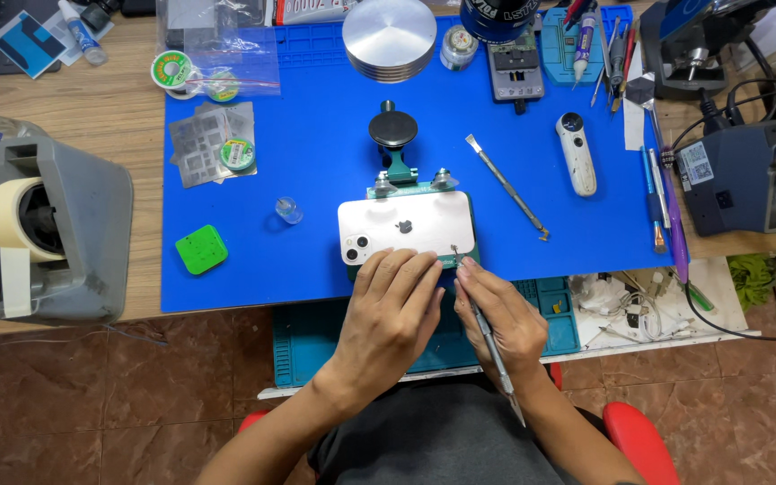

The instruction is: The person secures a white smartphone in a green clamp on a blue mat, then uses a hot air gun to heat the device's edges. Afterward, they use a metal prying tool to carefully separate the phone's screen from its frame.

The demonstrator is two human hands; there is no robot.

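On the blue mat (316, 108), a white phone (406, 226) lies face down in a green clamp (400, 175). The left hand (394, 310) presses flat on its near edge; the right hand (500, 314) pinches a thin metal tool (487, 337), tip at the phone's lower corner. It looks like prying work, needing steady, gentle leverage next.

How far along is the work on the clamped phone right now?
Done: the white phone lies face down, clamped in the green holder on the blue mat. In hand: the left hand steadies its near edge while the right hand works a thin metal tool there. Left: the back shows no opening.
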